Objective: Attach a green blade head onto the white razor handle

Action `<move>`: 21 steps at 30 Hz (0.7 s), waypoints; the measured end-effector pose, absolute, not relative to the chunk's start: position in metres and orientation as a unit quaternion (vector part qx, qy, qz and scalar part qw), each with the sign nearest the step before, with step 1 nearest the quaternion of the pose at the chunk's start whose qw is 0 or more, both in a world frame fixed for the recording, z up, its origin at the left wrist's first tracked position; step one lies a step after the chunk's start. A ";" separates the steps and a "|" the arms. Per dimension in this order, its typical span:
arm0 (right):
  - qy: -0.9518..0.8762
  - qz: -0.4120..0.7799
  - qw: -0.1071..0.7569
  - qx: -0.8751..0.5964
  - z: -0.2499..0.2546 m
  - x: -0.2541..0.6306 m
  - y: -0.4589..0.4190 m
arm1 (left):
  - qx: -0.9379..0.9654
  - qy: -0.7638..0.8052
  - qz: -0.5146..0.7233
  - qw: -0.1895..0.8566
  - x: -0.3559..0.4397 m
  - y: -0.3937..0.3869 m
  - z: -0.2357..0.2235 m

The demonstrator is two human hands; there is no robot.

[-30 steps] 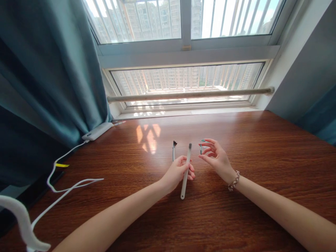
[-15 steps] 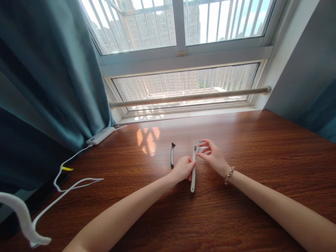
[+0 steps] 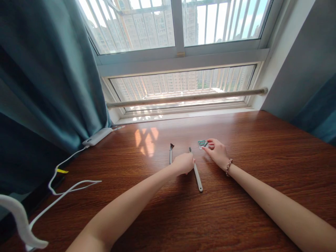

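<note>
My left hand (image 3: 184,163) is closed around the middle of a pale toothbrush (image 3: 198,178). The brush's dark-bristled head points away from me, and its handle end slants toward the right front. Part of the handle is hidden by my fingers. Beyond it on the right, my right hand (image 3: 215,150) pinches the right edge of a small clear pack with dark green strips (image 3: 201,143). The pack is too small to name for certain. Left of the toothbrush lies a razor (image 3: 171,154) with a black head and grey handle, its lower end behind my left hand.
Everything lies on a brown wood-grain table (image 3: 252,150) below a barred window. At the left edge, a white power strip or adapter (image 3: 97,136) with a white cable (image 3: 65,154) sits by the blue curtain (image 3: 57,70). A curved white object (image 3: 22,220) stands front left.
The clear pack has tipped from edge-on to a flatter position, showing its green strips. The toothbrush has turned, its handle end swinging right and its head left. My view shifted slightly.
</note>
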State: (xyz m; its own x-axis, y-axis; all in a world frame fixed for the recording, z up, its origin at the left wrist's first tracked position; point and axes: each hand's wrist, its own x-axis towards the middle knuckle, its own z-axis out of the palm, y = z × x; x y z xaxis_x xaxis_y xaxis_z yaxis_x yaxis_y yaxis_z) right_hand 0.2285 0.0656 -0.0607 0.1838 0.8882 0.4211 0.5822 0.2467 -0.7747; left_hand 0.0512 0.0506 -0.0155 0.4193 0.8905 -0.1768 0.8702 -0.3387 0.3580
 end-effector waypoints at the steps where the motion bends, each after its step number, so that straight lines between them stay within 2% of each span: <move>1: -0.620 0.153 0.490 -0.593 -0.062 0.229 0.066 | 0.823 0.538 0.038 0.180 0.051 0.054 -0.013; 8: -0.604 0.196 0.498 -0.590 -0.064 0.231 0.069 | 0.857 0.484 0.158 0.082 0.068 0.088 -0.007; 15: -0.576 0.283 0.530 -0.554 -0.061 0.228 0.064 | 0.862 0.456 0.191 0.110 0.079 0.112 -0.026; 21: -0.551 0.344 0.570 -0.503 -0.046 0.217 0.054 | 0.824 0.479 0.269 0.137 0.064 0.094 -0.021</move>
State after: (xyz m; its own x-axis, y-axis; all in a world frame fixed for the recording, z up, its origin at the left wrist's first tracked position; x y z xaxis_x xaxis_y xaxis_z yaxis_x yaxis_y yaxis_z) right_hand 0.2169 0.0540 -0.0455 0.1559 0.9470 0.2810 0.1626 0.2560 -0.9529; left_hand 0.0639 0.0944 -0.0211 0.3963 0.8636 0.3117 0.7168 -0.5032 0.4828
